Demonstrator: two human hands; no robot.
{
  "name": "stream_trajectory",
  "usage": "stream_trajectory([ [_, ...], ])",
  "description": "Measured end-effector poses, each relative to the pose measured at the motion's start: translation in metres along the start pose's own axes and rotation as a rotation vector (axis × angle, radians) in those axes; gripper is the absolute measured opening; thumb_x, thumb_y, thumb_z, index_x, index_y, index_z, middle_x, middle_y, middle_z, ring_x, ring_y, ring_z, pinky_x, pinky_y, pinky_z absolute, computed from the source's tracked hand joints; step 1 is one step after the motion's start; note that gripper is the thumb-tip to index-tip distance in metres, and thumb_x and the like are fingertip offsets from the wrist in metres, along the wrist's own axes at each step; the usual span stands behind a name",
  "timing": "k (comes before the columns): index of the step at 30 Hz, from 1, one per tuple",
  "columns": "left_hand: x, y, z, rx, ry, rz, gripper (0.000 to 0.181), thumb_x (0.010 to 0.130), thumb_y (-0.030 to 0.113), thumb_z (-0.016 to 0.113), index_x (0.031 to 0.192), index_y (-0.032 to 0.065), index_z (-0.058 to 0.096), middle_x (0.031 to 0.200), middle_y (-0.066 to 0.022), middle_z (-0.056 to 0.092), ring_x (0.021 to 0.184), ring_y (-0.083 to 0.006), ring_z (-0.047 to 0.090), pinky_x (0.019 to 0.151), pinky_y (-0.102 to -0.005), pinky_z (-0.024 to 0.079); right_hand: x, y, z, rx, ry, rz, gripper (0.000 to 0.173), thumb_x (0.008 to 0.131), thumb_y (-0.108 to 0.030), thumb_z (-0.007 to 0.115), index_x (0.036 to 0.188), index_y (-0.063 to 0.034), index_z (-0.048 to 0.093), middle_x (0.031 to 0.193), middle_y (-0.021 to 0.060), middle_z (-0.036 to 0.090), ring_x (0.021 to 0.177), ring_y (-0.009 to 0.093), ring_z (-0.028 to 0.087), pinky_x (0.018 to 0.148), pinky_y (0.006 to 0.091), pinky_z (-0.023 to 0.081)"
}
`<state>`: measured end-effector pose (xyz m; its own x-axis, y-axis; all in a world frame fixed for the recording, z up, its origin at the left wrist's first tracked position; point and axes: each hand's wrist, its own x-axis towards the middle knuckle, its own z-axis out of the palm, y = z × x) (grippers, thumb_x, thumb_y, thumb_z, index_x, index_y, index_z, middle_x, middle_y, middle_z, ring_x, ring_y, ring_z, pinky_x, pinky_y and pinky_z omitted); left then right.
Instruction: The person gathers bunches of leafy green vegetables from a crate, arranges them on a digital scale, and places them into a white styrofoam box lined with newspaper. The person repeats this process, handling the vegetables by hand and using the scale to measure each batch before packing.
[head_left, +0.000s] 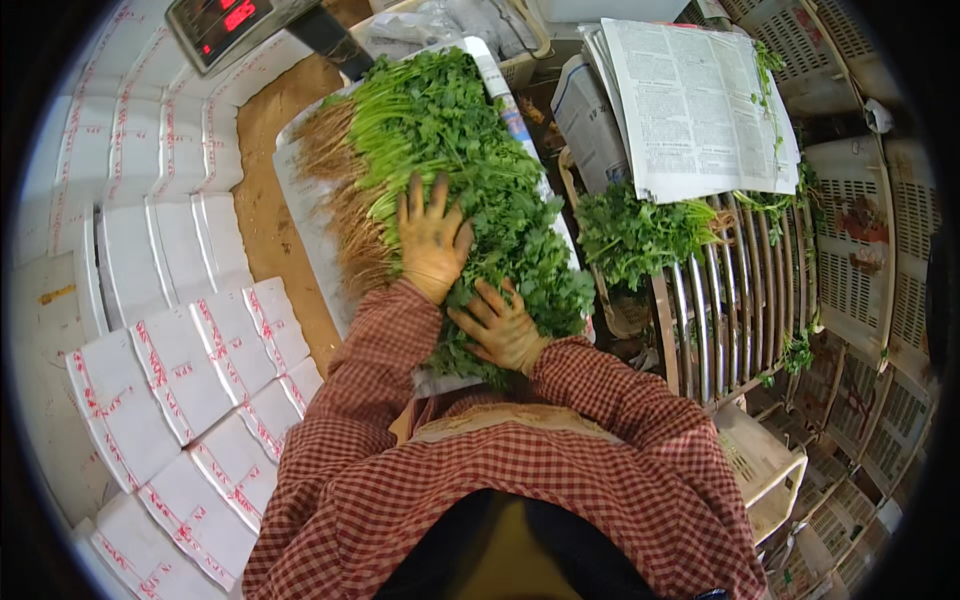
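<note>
A thick layer of leafy green herbs (517, 217), which look like coriander, lies in front of me. Its pale stems and brown roots (352, 232) point left, over sheets of paper (307, 187). My left hand (431, 240), in a stained yellowish glove, rests flat on the stems and leaves with fingers spread. Nearer my body, my right hand (501, 330), gloved alike, lies on the leaves with its fingers apart. Neither hand grips anything. Printed paper (506, 112) shows along the far right edge; the herbs hide most of what supports them.
Stacked white boxes (202, 360) with red printing stand at left. A digital scale display (232, 22) hangs over the far left. On the right, newspapers (697, 105) and a herb bunch (645, 232) lie on a slatted metal rack (720, 322). Plastic crates (855, 240) line the far right.
</note>
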<state>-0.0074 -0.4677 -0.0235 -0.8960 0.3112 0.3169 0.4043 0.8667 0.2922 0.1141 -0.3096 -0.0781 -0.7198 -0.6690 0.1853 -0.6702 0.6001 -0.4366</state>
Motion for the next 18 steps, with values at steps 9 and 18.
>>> stream_trajectory([
  [9,-0.031,-0.028,0.066,0.259,-0.358,-0.081,0.036,0.100,0.038,0.047,0.125,0.0162,0.061,0.152,-0.0089,0.032,0.142,-0.0375,0.021,0.115,-0.0548,0.016,0.002,0.017,0.053,0.000,-0.002,-0.005,0.068,0.085,-0.049,0.063,0.144,-0.0222,0.041,0.134,0.0117,0.047,0.136,0.033,0.031,0.108,0.0564,0.024],
  [18,-0.029,0.013,-0.018,-0.122,0.117,-0.150,0.044,0.088,0.014,0.066,0.130,0.0107,0.054,0.137,-0.0176,0.050,0.131,-0.0424,0.041,0.107,-0.0560,0.035,-0.016,-0.013,-0.103,0.223,0.115,0.122,0.048,0.081,-0.011,0.067,0.128,-0.0069,0.057,0.131,0.0165,0.056,0.125,0.033,0.050,0.108,0.0465,0.039],
])
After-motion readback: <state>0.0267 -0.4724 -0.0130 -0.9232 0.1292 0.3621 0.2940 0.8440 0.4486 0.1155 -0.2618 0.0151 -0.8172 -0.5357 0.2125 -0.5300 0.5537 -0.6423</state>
